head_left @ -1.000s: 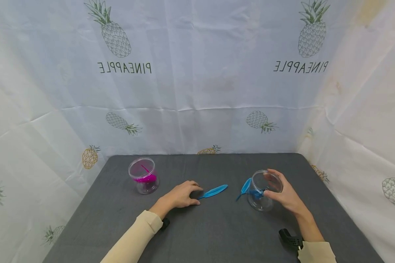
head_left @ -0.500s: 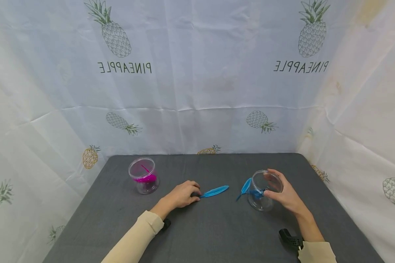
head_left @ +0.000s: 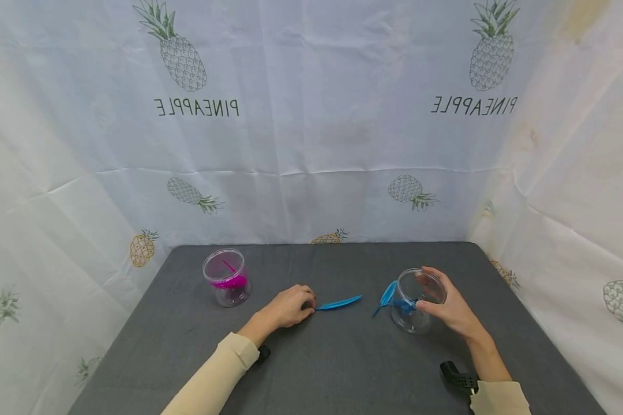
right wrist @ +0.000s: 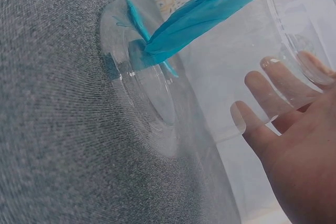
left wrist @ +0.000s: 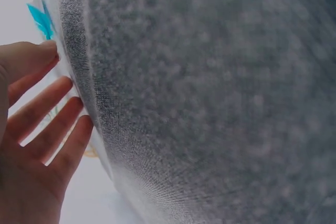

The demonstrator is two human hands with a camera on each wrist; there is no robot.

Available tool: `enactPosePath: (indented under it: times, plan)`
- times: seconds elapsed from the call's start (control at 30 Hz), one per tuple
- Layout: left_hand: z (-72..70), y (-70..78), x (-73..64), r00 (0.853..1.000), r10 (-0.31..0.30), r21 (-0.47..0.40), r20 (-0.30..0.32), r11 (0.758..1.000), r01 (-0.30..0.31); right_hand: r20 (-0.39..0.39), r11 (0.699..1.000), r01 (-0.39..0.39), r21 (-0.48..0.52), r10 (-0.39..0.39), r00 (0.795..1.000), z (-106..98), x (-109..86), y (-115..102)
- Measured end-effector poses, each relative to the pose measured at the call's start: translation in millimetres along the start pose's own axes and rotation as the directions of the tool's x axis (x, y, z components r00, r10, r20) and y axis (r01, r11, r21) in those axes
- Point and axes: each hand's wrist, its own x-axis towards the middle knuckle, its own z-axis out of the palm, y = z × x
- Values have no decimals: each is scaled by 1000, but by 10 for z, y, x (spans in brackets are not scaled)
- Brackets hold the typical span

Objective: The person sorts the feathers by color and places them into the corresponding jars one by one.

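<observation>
At mid table my left hand pinches the quill end of a blue feather, whose vane points right. In the left wrist view the thumb meets the feather, with the other fingers spread. To the right, my right hand grips an upright clear plastic jar around its side. Another blue feather lies against the jar's left. Blue also shows through the jar wall; whether that part is inside or behind, I cannot tell.
A second clear jar with a magenta feather in it stands at the back left of the dark grey table. A white pineapple-print curtain hangs behind and along both sides.
My left fingers have closed on the quill of the middle feather. The feather has shifted slightly and turned to look thinner, edge-on. The right hand and jar have not moved.
</observation>
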Motion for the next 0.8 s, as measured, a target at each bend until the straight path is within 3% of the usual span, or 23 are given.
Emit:
enactPosePath:
  times: [0.37,0.67,0.8]
  plan:
    - [-35,-17,-9,996,-76,-154,-54,986,67,-2,1000,-18,3,18,1000,13,3,-21]
    - [-39,-68,4,993,-94,-390,-76,919,57,2,1000,-9,2,9,1000,6,-1,-20]
    - [-39,-71,16,990,-103,-451,-101,891,47,1,1000,-8,4,8,1000,4,2,-17]
